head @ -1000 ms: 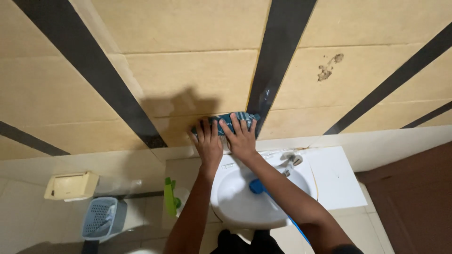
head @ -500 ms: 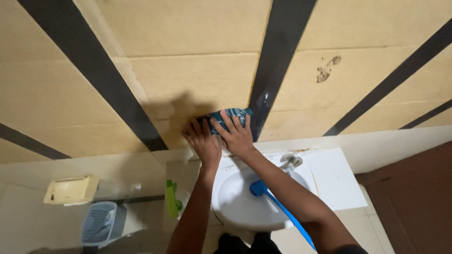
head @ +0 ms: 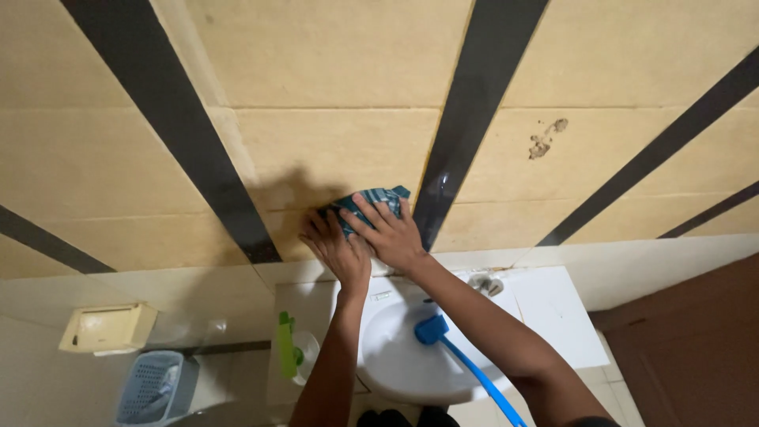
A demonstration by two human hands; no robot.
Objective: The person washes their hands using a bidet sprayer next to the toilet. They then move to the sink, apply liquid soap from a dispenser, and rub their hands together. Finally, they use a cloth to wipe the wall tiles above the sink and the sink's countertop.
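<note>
Both my hands press a teal cloth [head: 371, 198] flat against a beige tiled wall [head: 332, 150] above a white sink [head: 403, 356]. My right hand [head: 389, 231] lies on top of the cloth with its fingers spread. My left hand [head: 336, 247] sits just left of it and lower, its fingers touching the cloth's left edge. The cloth is just left of a glossy black stripe [head: 455, 158] on the wall. Much of the cloth is hidden under my fingers.
A blue-handled brush [head: 455, 356] rests in the sink, near a metal tap [head: 484, 283]. A green bottle [head: 285, 356] stands left of the basin. Lower left are a cream tissue holder [head: 107, 328] and a grey basket [head: 154, 387]. A brown door [head: 696, 340] is at the right; a dark stain [head: 545, 138] marks the wall.
My hands and the cloth have slid slightly left along the wall, away from the black stripe. The view has tilted a little.
</note>
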